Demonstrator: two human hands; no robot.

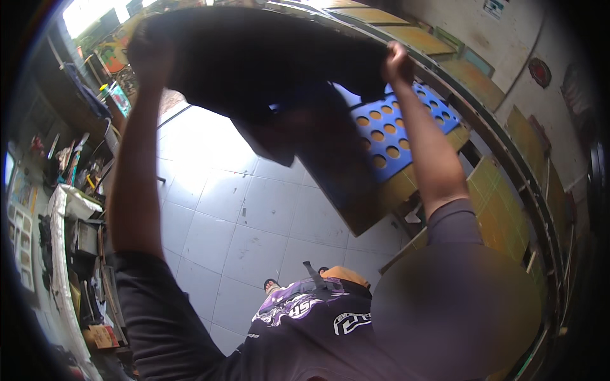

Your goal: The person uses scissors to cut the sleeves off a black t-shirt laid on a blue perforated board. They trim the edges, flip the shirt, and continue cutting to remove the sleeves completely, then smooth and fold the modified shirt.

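A large black piece, apparently cloth such as a garment (254, 57), is stretched across the top of the view between my raised hands. My left hand (151, 60) grips its left end; that hand is dark and partly smeared. My right hand (397, 62) is closed in a fist at its right end. The lower edge of the cloth hangs unevenly, with a flap dropping in the middle. Beneath it a dark board (346, 184) slants toward me. Near my right forearm, a blue sheet with rows of round holes (381, 130) lies on a yellowish board.
A long rail (502, 140) curves along the right side, with several yellowish boards (499, 209) beside it. Cluttered shelves (82, 254) with tools and boxes stand at the left. Pale floor tiles (248, 209) lie below, with my feet near the bottom.
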